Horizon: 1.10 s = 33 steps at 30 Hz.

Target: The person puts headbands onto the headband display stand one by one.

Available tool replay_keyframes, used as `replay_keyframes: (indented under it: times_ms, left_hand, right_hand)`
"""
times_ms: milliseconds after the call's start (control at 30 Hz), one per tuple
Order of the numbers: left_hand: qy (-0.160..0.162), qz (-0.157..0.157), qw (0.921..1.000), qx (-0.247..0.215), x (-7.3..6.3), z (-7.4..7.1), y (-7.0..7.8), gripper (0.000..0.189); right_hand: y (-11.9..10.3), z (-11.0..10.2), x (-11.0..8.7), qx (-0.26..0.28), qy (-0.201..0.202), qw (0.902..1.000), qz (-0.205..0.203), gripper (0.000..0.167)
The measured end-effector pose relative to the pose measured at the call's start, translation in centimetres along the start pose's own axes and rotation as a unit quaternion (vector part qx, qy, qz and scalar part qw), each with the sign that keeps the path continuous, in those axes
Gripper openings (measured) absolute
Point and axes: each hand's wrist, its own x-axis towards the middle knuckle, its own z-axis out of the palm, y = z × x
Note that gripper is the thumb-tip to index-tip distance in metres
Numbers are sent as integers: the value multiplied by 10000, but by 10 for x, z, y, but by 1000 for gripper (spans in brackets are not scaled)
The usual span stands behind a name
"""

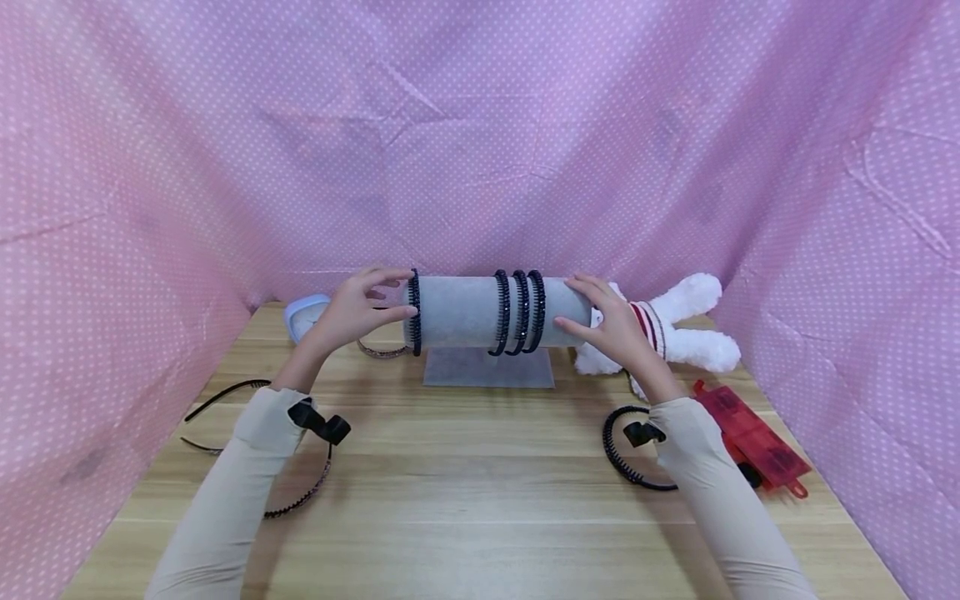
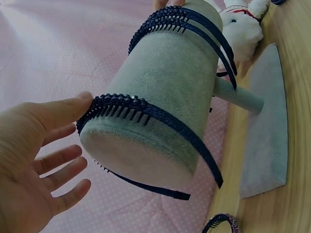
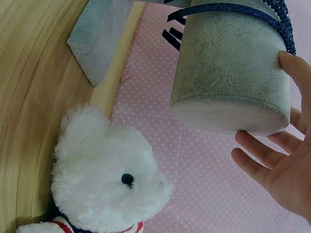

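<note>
A grey plush display roll lies horizontally on a stand with a flat base. A dark toothed, beaded headband sits round its left end. My left hand touches that headband's edge with thumb and fingertip, its other fingers spread behind in the left wrist view. Three similar dark headbands sit close together on the roll's right half. At the roll's right end my right hand rests fairly straight fingers on the plush. In the right wrist view its thumb lies close to the nearest headband.
Behind the right hand lies a white plush toy with a red-striped garment. A red translucent case and a toothed black headband are at right. At left are a glittery headband and a light-blue-rimmed object. Pink dotted cloth surrounds the table.
</note>
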Motion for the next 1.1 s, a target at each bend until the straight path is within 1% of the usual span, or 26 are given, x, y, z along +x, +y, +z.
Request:
replay_keyframes:
  times_ms: [133, 233, 467, 567, 700, 867, 967, 1100]
  left_hand:
    - [-251, -40, 9995, 172, 3, -2, 3, 67]
    - [-380, -176, 9987, 303, 5, -3, 6, 71]
    - [-443, -542, 9972, 256, 9, -2, 10, 71]
    - [-455, -626, 9964, 337, 10, -1, 12, 71]
    - [-473, -557, 9960, 515, 13, -1, 13, 71]
    - [-403, -506, 9955, 685, 15, 1, 13, 70]
    - [-391, -446, 9956, 722, 16, 2, 15, 70]
    - [-469, -439, 9956, 677, 19, 5, 17, 70]
  right_hand:
    - [0, 0, 0, 1, 2, 10000, -6, 65]
    - [0, 0, 0, -7, 1, 10000, 0, 65]
    - [-1, 0, 1, 1, -24, 10000, 17, 65]
    - [-1, 0, 0, -30, -9, 10000, 33, 66]
    - [-2, -1, 0, -32, 15, 10000, 53, 66]
    - [-2, 0, 0, -5, 14, 10000, 65, 66]
    - [-3, 0, 0, 8, -12, 10000, 76, 65]
    - [-6, -1, 0, 24, -24, 10000, 83, 65]
